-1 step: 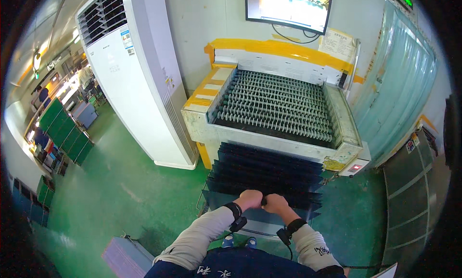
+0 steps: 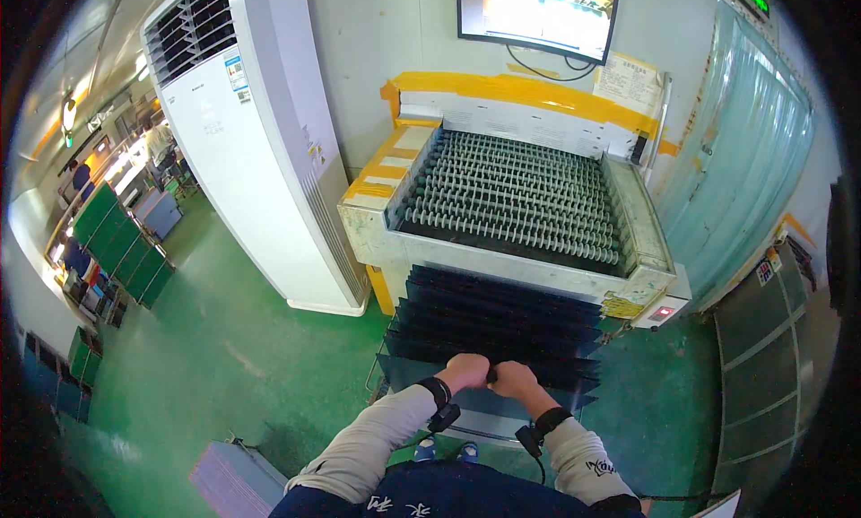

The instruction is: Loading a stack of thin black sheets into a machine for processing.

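Roller machine (image 2: 502,265): scuffed pale frame, rows of ridged grey rollers (image 2: 511,191), yellow tape (image 2: 520,89) along its back. Thin, dark, flat panels (image 2: 493,312) racked in a row just in front of it. Left hand (image 2: 465,372) and right hand (image 2: 513,380) curled, close together over the panels' near end, small black item (image 2: 491,375) between; can't tell which grips it. Printed sheet (image 2: 628,83) behind machine's right back corner; blue-and-white label (image 2: 237,77) on smooth white cabinet (image 2: 242,177) left of machine.

A tall white air conditioner (image 2: 238,150) stands on the green floor (image 2: 242,348).
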`<state>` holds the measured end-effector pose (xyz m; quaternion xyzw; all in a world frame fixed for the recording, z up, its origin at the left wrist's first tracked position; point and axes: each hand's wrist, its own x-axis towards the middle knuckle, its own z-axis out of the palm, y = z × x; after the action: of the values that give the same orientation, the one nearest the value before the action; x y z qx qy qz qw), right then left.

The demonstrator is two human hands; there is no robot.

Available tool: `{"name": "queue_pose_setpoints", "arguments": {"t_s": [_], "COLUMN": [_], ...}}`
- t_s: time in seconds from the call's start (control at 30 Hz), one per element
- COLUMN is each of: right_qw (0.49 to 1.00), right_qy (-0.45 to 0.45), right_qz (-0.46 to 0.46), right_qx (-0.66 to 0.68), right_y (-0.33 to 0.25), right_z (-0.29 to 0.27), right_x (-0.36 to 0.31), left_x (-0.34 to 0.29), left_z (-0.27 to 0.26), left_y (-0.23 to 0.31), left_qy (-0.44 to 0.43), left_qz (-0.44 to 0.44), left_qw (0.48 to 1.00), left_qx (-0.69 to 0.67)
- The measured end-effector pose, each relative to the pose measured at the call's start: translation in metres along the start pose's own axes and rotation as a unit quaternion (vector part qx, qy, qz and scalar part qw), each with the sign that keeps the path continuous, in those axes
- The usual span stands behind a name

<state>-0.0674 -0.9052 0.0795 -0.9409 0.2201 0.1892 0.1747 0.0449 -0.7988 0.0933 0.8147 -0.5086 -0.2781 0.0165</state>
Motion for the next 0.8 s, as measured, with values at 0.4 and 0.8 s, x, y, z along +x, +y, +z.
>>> {"name": "queue_pose_setpoints", "arguments": {"t_s": [0.4, 0.8], "right_qw": [1.000, 1.000], "right_qy": [-0.001, -0.001], "right_qz": [0.000, -0.003], "right_qx": [-0.001, -0.005], "right_y": [-0.001, -0.002], "right_z": [-0.001, -0.003], "right_x": [-0.002, -0.003], "left_x": [-0.006, -0.017], "left_z": [-0.004, -0.014], "left_y": [0.002, 0.008], "left_qy": [0.010, 0.015], "left_qz": [0.002, 0.018], "left_qw": [1.000, 1.000], "left_qx": [-0.011, -0.012]}}
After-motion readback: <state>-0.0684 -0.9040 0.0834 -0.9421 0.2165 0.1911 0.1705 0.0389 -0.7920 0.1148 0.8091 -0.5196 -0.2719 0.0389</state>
